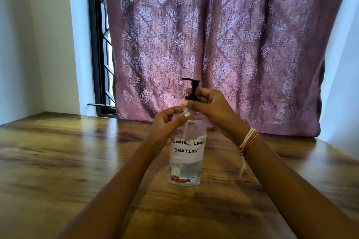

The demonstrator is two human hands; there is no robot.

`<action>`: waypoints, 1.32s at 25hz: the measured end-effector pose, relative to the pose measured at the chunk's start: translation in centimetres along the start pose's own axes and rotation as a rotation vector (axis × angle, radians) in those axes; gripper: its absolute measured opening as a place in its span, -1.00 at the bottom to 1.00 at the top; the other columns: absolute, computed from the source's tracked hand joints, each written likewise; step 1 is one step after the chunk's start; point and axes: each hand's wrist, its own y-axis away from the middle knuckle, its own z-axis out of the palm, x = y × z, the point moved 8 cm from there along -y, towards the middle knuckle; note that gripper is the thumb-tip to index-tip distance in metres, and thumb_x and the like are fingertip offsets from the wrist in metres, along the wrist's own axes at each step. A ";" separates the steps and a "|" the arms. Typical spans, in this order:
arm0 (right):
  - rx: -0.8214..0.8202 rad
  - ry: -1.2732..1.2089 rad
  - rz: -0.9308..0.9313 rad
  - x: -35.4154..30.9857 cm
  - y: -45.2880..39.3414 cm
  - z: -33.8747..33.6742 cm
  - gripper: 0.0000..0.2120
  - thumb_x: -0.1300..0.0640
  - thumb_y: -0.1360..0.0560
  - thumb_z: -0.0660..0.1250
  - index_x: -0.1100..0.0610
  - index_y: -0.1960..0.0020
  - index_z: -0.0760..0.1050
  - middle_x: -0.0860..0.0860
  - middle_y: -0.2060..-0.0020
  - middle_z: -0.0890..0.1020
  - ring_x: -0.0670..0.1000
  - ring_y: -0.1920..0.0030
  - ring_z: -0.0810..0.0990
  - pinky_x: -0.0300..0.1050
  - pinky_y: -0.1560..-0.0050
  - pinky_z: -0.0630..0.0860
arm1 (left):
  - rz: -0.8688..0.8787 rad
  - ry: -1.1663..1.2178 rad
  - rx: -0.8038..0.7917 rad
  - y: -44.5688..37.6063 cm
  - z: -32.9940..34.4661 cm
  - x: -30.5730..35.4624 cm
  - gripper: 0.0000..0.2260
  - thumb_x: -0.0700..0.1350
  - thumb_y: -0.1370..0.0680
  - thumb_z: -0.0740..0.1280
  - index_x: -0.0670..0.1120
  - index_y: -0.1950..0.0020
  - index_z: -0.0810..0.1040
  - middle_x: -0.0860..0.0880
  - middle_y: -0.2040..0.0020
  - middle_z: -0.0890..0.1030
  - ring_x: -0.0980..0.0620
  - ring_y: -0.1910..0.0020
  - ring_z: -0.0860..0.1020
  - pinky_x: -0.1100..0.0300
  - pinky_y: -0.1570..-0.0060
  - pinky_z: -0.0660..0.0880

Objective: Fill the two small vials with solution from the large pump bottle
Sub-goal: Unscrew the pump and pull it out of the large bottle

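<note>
A clear pump bottle (185,169) stands upright on the wooden table (58,161), centre of the head view. Its white label reads "CONTACT LENS SOLUTION", and clear liquid fills roughly the lower part. A black pump head (192,88) tops it, nozzle pointing left. My left hand (167,122) wraps the bottle's shoulder from the left. My right hand (209,106) grips the black pump collar from the right, fingers curled around it. No small vials are in view.
A mauve patterned curtain (213,44) hangs behind the table's far edge. A black-framed window (99,44) shows at the curtain's left. White walls flank both sides. A thread bracelet (247,139) circles my right wrist.
</note>
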 end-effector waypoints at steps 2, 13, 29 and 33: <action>0.035 0.002 -0.008 -0.3 0.0 -0.4 -0.66 0.34 -0.38 0.48 0.28 -0.14 0.57 0.15 0.02 0.69 0.00 0.07 0.69 -0.19 0.00 0.64 | 0.005 -0.018 0.007 0.0 -0.1 -0.1 -0.62 -0.01 -0.41 0.43 -0.20 -0.13 0.56 -0.29 -0.11 0.63 -0.26 -0.07 0.63 -0.15 -0.07 0.58; 0.343 -0.377 0.022 -6.6 -2.1 -5.9 -0.98 0.29 -0.48 0.40 0.22 0.13 0.59 0.09 0.28 0.64 -0.02 0.34 0.59 -0.24 0.32 0.53 | -0.024 -0.129 -0.070 0.8 0.7 1.5 -0.63 0.04 -0.41 0.37 -0.11 -0.14 0.54 -0.17 -0.09 0.64 -0.12 -0.02 0.64 0.02 -0.03 0.58; 0.611 -0.665 -0.113 -10.8 2.6 -12.6 -0.86 0.34 -0.50 0.35 0.17 0.19 0.51 0.06 0.27 0.56 -0.05 0.34 0.54 -0.27 0.45 0.52 | -0.119 -0.235 -0.033 4.0 0.1 1.0 -0.70 -0.04 -0.53 0.34 -0.10 -0.23 0.48 -0.08 -0.06 0.67 -0.09 -0.01 0.67 -0.16 0.00 0.61; 0.602 -0.769 -0.169 -11.3 3.6 -12.8 -0.80 0.44 -0.47 0.32 0.17 0.19 0.51 0.08 0.27 0.59 0.02 0.22 0.59 -0.15 0.29 0.64 | -0.118 -0.244 -0.016 4.4 0.2 1.0 -0.63 0.00 -0.51 0.36 -0.10 -0.28 0.46 -0.11 -0.11 0.65 -0.06 -0.02 0.66 -0.14 -0.02 0.61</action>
